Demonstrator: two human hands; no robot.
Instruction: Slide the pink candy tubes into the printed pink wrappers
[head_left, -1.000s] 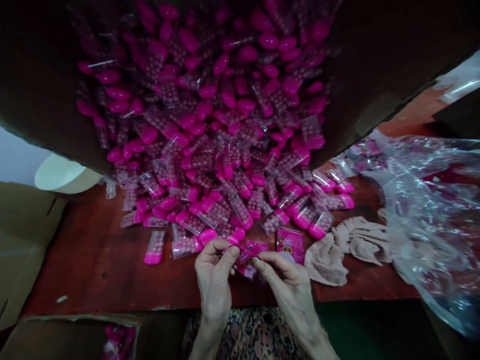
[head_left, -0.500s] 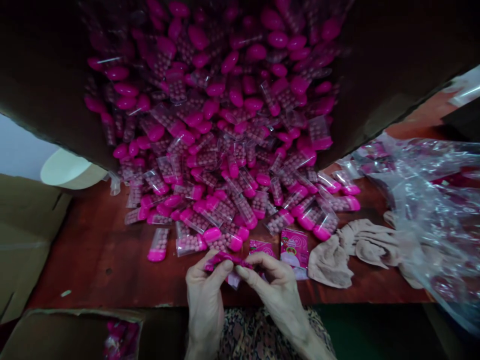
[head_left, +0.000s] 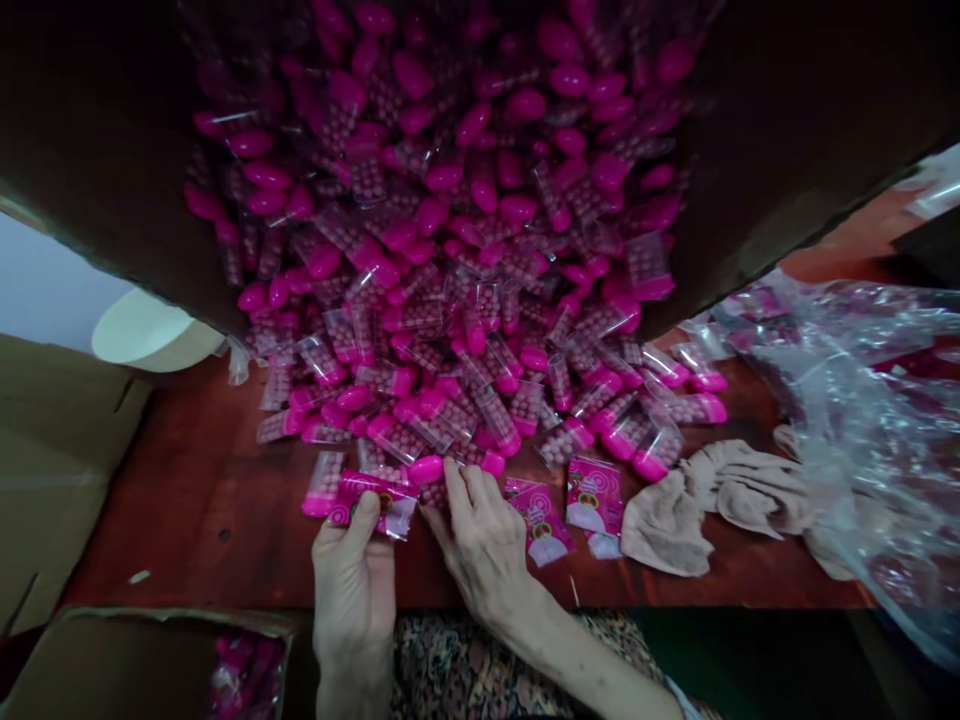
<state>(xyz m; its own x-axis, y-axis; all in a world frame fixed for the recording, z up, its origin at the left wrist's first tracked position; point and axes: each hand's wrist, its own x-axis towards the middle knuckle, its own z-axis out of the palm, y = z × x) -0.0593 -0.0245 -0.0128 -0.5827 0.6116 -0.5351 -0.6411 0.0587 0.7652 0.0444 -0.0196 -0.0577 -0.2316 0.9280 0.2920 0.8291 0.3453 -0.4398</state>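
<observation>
My left hand (head_left: 356, 575) pinches a pink printed wrapper (head_left: 386, 503) between thumb and fingers, in front of a clear container with a pink cap (head_left: 324, 485). To its right, my right hand (head_left: 480, 530) reaches to the front edge of a big pile of clear, pink-capped containers (head_left: 465, 310) filled with small pale balls. Its fingertips are at the containers there, and what they grip, if anything, is hidden. Right of that hand, flat pink wrappers (head_left: 592, 495) lie on the red-brown table (head_left: 247, 540).
The pile spills from a large dark box (head_left: 787, 130). A crumpled beige cloth (head_left: 667, 525) and clear plastic bags (head_left: 862, 400) lie at the right. A white bowl (head_left: 154, 335) stands at the left, and an open carton (head_left: 142, 665) with pink items sits below the table edge.
My hands have parted. The left moved left with the pink wrapper, while the right let go of it and moved forward to the pile's edge. The view shifted slightly.
</observation>
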